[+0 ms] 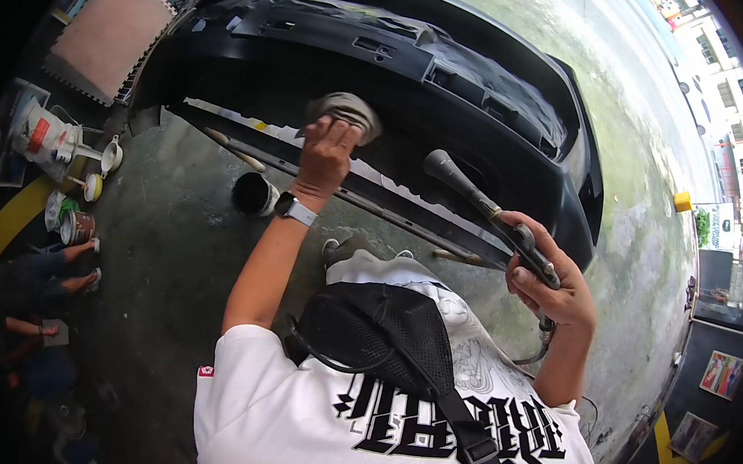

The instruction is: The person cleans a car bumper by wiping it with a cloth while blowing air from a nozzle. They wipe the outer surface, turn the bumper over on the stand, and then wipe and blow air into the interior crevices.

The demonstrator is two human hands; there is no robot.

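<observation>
My left hand [326, 154] presses a grey cloth [349, 111] against the inner side of a black car bumper [429, 67] that lies on the concrete floor. A watch sits on that wrist. My right hand [553, 285] grips an air blow gun [482, 204], its long nozzle pointing up and left toward the bumper near the cloth. A hose runs down from the gun below my right hand.
A black cup [254, 193] stands on the floor by the bumper, with a stick [234, 148] beside it. Paint cans and tubs [75, 178] cluster at the left. Another person [38, 282] crouches at the left edge. A grid mat [109, 40] lies at top left.
</observation>
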